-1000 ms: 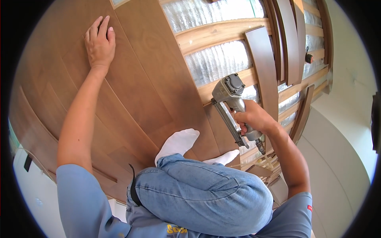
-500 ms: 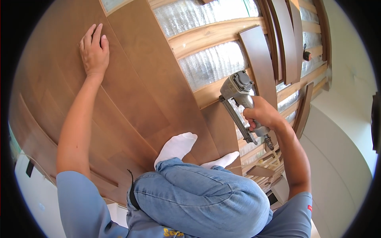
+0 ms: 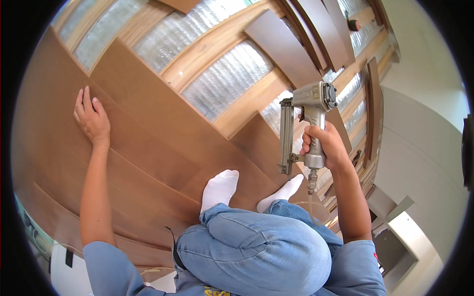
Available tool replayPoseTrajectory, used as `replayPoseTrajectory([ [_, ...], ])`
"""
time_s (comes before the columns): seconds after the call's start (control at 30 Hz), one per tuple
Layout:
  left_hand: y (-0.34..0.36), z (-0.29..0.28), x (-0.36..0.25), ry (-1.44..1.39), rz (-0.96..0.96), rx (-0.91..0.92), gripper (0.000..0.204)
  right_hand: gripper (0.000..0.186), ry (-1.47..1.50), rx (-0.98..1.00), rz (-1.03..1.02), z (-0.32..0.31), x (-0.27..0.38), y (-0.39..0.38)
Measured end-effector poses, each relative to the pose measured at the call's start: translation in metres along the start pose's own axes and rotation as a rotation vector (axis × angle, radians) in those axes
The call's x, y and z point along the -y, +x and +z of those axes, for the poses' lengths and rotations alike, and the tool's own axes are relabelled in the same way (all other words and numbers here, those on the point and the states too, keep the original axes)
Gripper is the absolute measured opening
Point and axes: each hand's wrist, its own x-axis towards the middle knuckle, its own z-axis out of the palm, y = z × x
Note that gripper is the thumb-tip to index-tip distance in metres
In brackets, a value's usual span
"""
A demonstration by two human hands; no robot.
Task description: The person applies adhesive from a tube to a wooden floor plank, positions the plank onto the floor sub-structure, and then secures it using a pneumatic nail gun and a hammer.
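My left hand (image 3: 93,116) lies open on the brown wooden floorboards (image 3: 148,123), its fingertips resting near a seam. In my right hand (image 3: 323,140) is a silver pneumatic nail gun (image 3: 311,103), raised over the board edge, with a hose fitting and pale hose hanging from its handle. My white-socked feet (image 3: 219,190) rest on the laid boards below the gun. Beyond the boards run pale wooden battens (image 3: 249,98) with silvery foil (image 3: 224,76) showing between them.
Several loose dark planks (image 3: 326,39) lie across the battens, with a small orange-and-black object (image 3: 353,25) nearby. A pale wall (image 3: 410,128) runs along the right. A white object (image 3: 61,269) stands at the lower left, and an open cabinet-like shape (image 3: 402,254) shows at the lower right.
The view has rotated and shifted. My left hand now appears lower and further left on the boards. The nail gun has turned more upright in my right hand.
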Motion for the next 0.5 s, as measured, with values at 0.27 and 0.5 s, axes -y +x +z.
replayPoseTrajectory([
  [0.27, 0.003, -0.002, 0.003, 0.074, 0.032, 0.073, 0.042, 0.037, 0.752, -0.015, 0.126, -0.040, -0.090, -0.005],
  [0.5, 0.005, -0.004, 0.003, 0.105, 0.063, 0.087, 0.042, 0.037, 0.795, -0.017, 0.152, -0.034, -0.125, -0.014],
])
